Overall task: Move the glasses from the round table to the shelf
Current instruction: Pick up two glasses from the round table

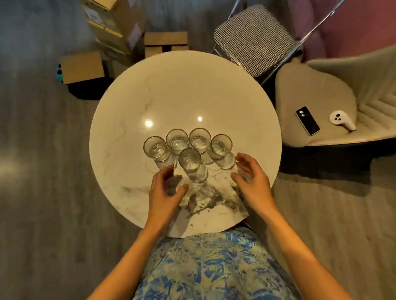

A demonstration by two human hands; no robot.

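Several clear glasses with gold rims stand close together on the round marble table (172,86). The leftmost glass (157,149) and the front glass (191,163) are nearest my left hand (166,189), which hovers just below them with curled, spread fingers and holds nothing. The rightmost glass (223,149) stands just left of my right hand (252,181), which is open too, fingertips close to the glass but apart from it. Two more glasses (188,140) stand at the back. No shelf is in view.
A checked folding chair (252,37) stands behind the table at the right. A beige armchair (329,91) at the right holds a phone (307,120) and a white controller (340,120). Cardboard boxes (111,23) are stacked on the floor at the back left.
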